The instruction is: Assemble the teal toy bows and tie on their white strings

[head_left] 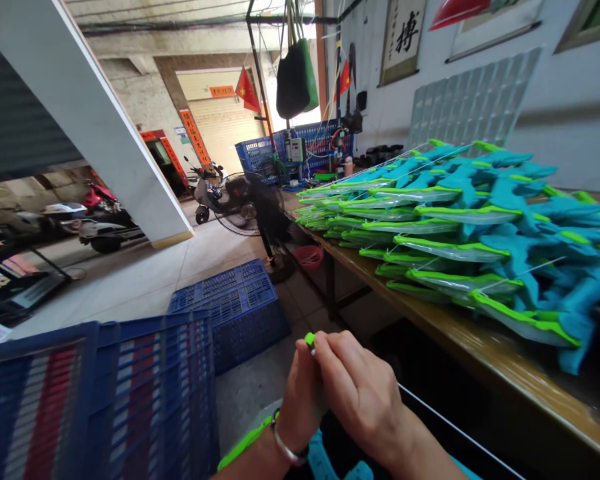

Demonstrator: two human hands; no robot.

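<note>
My left hand (pixel 303 397), with a bracelet at its wrist, is closed low in the middle of the view. My right hand (pixel 363 387) is closed against it. A small bright green piece (pixel 309 339) pokes out between thumbs and fingers of both hands; most of it is hidden. From beneath my right hand a white string (pixel 460 427) runs tight toward the lower right. Below my wrists show a curved green limb (pixel 247 440) and a turquoise part (pixel 323 460), seemingly of a toy bow, partly covered by my forearms.
Stacked green-and-turquoise toy bows (pixel 460 233) cover the wooden table (pixel 430 327) on the right. Blue plastic crates (pixel 155 393) stand at the left, with a flat blue crate (pixel 230 293) beyond. A black fan (pixel 250 207) and a pink basket (pixel 309 257) are farther back.
</note>
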